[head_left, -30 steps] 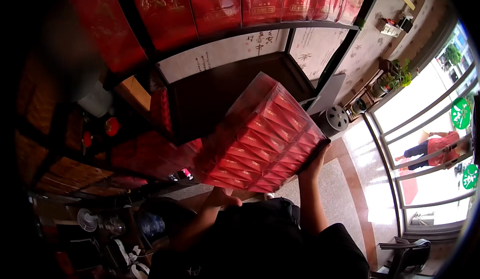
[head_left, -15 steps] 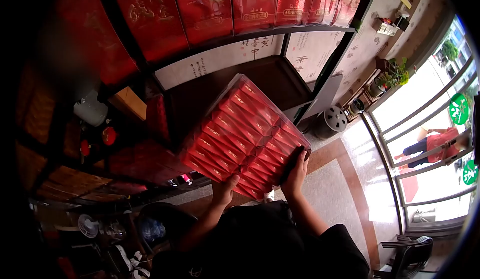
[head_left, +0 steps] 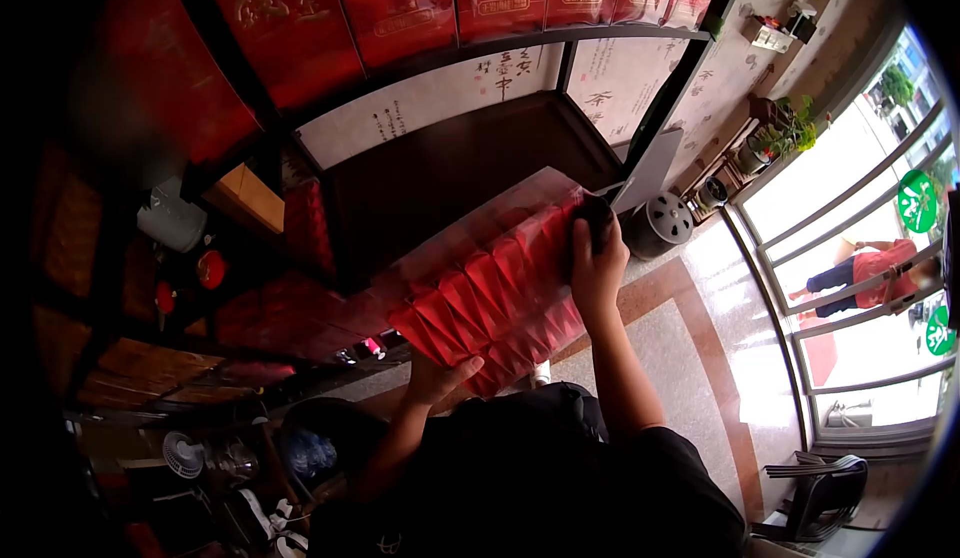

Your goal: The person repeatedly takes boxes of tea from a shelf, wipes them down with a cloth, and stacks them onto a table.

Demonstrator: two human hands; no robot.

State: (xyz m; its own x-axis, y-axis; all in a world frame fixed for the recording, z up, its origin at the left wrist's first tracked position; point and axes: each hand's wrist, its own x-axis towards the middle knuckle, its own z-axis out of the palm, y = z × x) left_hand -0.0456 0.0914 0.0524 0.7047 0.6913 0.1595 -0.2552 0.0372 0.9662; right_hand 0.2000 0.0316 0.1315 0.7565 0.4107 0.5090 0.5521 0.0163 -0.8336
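Between my two hands is a clear plastic pack of red pointed packets point(head_left: 490, 288), tilted so that one side with its row of folded ends faces me. My left hand point(head_left: 438, 378) grips the near lower corner, thumb on top. My right hand point(head_left: 600, 263) is closed on the right end, higher up. Something dark, which I cannot make out, shows at the right fingertips. Beyond the pack lies a dark brown shelf surface point(head_left: 440, 168).
Red boxes with gold writing point(head_left: 400, 3) line the shelf above. To the left are a wooden block point(head_left: 248, 198) and a grey container point(head_left: 172, 215). At right stand a metal bin point(head_left: 662, 226), potted plants point(head_left: 790, 133), a black chair point(head_left: 825, 498) and glass doors, with a person outside.
The pack has tipped from showing its broad printed face to showing its side. My right hand has moved up with its end; my left hand stays near the lower corner.
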